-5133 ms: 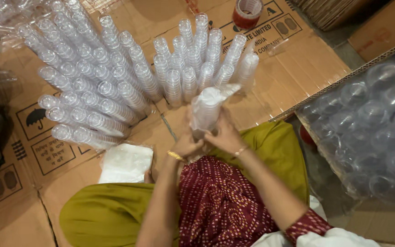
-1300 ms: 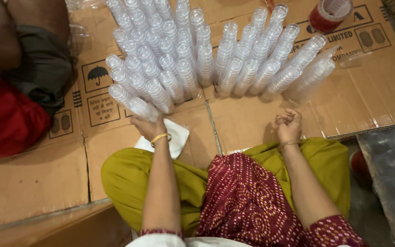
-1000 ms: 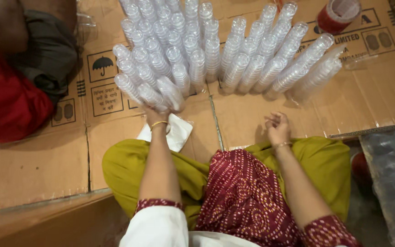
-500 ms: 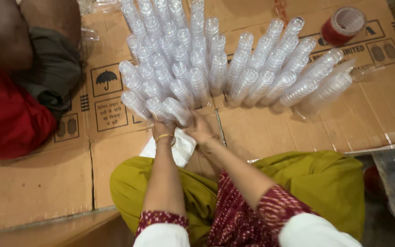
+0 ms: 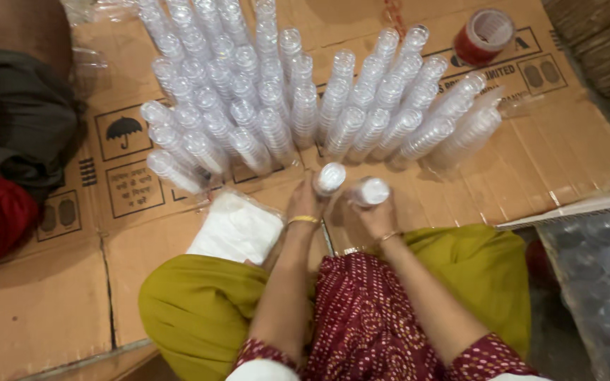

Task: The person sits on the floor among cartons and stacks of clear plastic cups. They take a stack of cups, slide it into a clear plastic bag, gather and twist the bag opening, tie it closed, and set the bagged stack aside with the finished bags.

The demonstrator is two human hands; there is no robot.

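Your left hand (image 5: 306, 204) sits at the centre of the frame, fingers closed around the lower end of a short stack of clear plastic cups (image 5: 330, 178) whose round end faces the camera. Just to its right, your right hand (image 5: 375, 215) is wrapped around a second short cup stack (image 5: 372, 190), held the same way. The two stacks stand close together without clearly touching (the gap between them is narrow).

Beyond your hands, across the upper middle of the frame, many long rows of nested clear cups (image 5: 298, 106) lie fanned out on flattened brown cardboard (image 5: 58, 317) spread over the floor. The nearest row ends lie just above your fingers.

Left of your left wrist, a flat white packet in clear wrap (image 5: 238, 229) rests on the cardboard, against your green-clad knee. A red roll of tape (image 5: 485, 35) sits at the upper right. Another person's grey and red clothing (image 5: 15, 162) fills the left edge. At the lower right, a clear bag of more cups (image 5: 594, 275) shows.

The step in hand appears to be handling two short stacks together in front of the fan. Any next move calls for a steady, light grip, since thin cups crush and nested ones slide apart.
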